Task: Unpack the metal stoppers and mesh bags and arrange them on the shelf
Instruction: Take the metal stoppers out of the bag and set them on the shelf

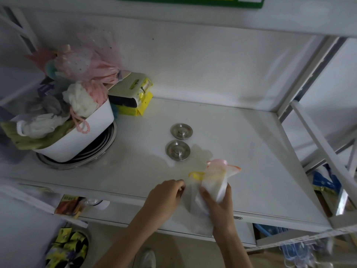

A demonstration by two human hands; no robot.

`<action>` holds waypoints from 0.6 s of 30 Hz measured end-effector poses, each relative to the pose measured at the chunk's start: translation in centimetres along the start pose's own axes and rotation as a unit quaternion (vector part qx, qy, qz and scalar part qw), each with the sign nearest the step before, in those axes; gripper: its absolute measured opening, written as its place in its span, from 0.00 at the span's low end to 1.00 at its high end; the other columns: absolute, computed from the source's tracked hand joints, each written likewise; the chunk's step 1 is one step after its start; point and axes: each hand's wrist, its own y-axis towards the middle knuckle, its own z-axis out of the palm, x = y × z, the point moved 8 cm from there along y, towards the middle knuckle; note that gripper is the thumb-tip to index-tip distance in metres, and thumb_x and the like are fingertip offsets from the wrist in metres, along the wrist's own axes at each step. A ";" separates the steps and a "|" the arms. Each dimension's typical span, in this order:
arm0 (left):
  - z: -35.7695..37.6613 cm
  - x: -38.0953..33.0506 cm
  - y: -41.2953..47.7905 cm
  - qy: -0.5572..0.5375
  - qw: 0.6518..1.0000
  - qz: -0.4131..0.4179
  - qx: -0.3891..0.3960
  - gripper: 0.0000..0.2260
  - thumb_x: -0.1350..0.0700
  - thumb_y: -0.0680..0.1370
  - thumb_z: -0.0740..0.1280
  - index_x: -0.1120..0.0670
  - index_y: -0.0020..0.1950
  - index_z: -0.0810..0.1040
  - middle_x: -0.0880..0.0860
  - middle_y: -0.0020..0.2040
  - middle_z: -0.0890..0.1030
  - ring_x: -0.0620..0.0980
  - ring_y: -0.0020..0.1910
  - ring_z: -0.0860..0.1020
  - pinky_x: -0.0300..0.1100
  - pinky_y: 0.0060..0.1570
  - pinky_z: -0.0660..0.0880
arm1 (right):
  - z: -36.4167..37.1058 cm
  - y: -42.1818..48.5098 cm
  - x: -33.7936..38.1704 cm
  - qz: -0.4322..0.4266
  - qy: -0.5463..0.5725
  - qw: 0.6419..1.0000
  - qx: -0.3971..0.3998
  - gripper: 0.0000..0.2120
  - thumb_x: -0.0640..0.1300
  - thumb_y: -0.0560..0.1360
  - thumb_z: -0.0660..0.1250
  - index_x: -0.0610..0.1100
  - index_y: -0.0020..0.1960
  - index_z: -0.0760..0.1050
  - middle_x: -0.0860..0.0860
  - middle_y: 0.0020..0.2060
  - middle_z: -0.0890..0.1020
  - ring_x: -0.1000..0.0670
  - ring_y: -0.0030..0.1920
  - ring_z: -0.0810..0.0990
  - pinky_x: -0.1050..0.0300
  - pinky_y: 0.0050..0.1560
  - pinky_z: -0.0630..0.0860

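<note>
Near the bottom centre of the frame, the right hand (218,202) is closed around a bundle of thin white mesh bags (213,185), whose pink, orange and yellow ribbon edges stick up above the fingers; how many bags are in the bundle is hard to make out, since the fabric is sheer and blurred. The left hand (164,198) sits just beside it with fingers curled, pinching the loose lower edge of the same bundle, though the exact hold is hidden by the knuckles. Both hands are over the front part of the white shelf (241,136). Two round metal stoppers (178,141) lie flat on the shelf at mid-frame, one just behind the other, close together but whether they touch is unclear, and apart from the bundle. At the left of the frame a white tub (83,136) heaped with pale cloth and netting (77,89) rests tilted on a stack of metal rings (92,151); its left side is cut off by blur. Behind it sits a yellow and white packet (137,93), partly hidden by the tub. Along the right edge a slanted metal frame bar (316,144) crosses in front of lower shelves, where blue packaging (324,182) is only partly visible. At lower left, yellow and black packets (67,246) fill a container, blurred.
</note>
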 end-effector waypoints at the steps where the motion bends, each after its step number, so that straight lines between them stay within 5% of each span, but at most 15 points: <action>1: 0.0 0.2 -0.2 -0.032 0.999 -0.006 -0.002 0.07 0.56 0.80 0.60 0.51 0.53 0.77 0.52 0.50 0.83 0.54 0.49 0.81 0.41 0.44 0.73 | -0.1 0.1 -0.1 0.001 0.000 1.000 -0.009 0.29 0.43 0.64 0.73 0.45 0.63 0.69 0.41 0.54 0.80 0.39 0.55 0.80 0.43 0.52 0.80; 5: 1.0 0.3 -0.3 -0.126 0.991 -0.034 0.025 0.09 0.52 0.80 0.61 0.55 0.56 0.76 0.53 0.53 0.83 0.53 0.52 0.81 0.41 0.48 0.75 | -0.3 0.3 -0.1 -0.007 -0.028 0.999 -0.037 0.30 0.44 0.64 0.72 0.44 0.64 0.68 0.41 0.55 0.79 0.40 0.56 0.79 0.38 0.56 0.78; 12: 2.1 -0.1 1.3 -0.162 0.980 -0.067 0.091 0.15 0.48 0.81 0.59 0.61 0.55 0.71 0.60 0.51 0.82 0.58 0.49 0.80 0.52 0.51 0.76 | -0.2 1.2 -0.5 -0.003 -0.054 0.997 -0.059 0.21 0.40 0.72 0.69 0.43 0.62 0.68 0.41 0.53 0.78 0.41 0.53 0.79 0.45 0.52 0.78; 16: 2.3 0.5 2.1 -0.205 0.969 -0.093 0.106 0.11 0.50 0.81 0.59 0.56 0.46 0.69 0.52 0.38 0.74 0.49 0.35 0.71 0.41 0.33 0.67 | -0.9 1.8 -0.4 -0.006 -0.089 0.993 -0.080 0.17 0.37 0.75 0.66 0.44 0.62 0.68 0.44 0.49 0.78 0.48 0.45 0.78 0.54 0.43 0.76; 18: 2.7 0.7 2.3 -0.190 0.970 -0.105 0.110 0.12 0.49 0.82 0.57 0.56 0.44 0.67 0.52 0.37 0.72 0.51 0.36 0.70 0.39 0.30 0.62 | -0.9 2.0 -0.4 -0.010 -0.108 0.990 -0.091 0.16 0.38 0.74 0.66 0.45 0.60 0.68 0.44 0.49 0.78 0.46 0.46 0.78 0.50 0.46 0.76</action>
